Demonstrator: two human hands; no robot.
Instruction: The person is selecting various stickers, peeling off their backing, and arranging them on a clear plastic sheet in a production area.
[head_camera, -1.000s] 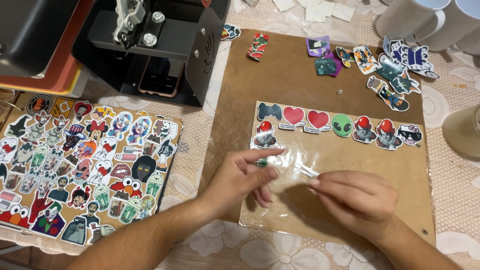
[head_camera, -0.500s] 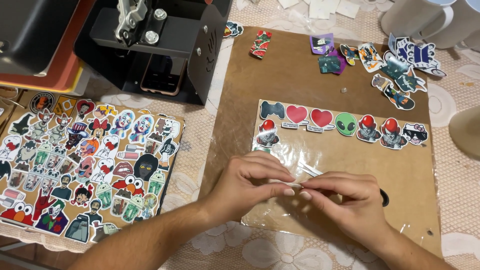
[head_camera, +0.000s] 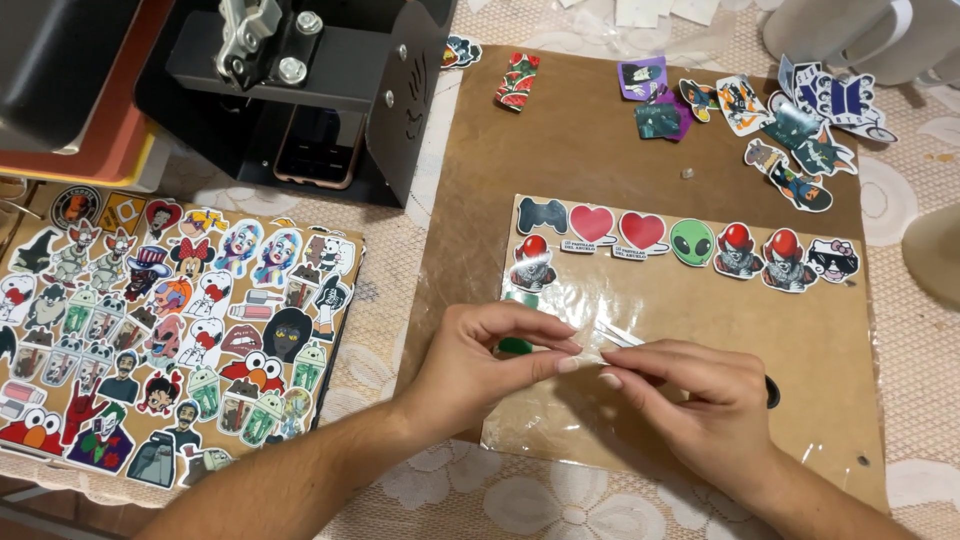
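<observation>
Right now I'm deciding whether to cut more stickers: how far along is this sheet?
Done: one full top row, starting a second with the clown sticker. In hand: left hand and right hand pinch a small clear piece between fingertips. Left: most of the plastic-covered sheet; loose stickers wait above.

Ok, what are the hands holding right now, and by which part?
Both hands pinch one small clear plastic piece between fingertips: the left hand at its left end, the right hand at its right end, above the clear-covered brown board. What it carries cannot be told.
</observation>
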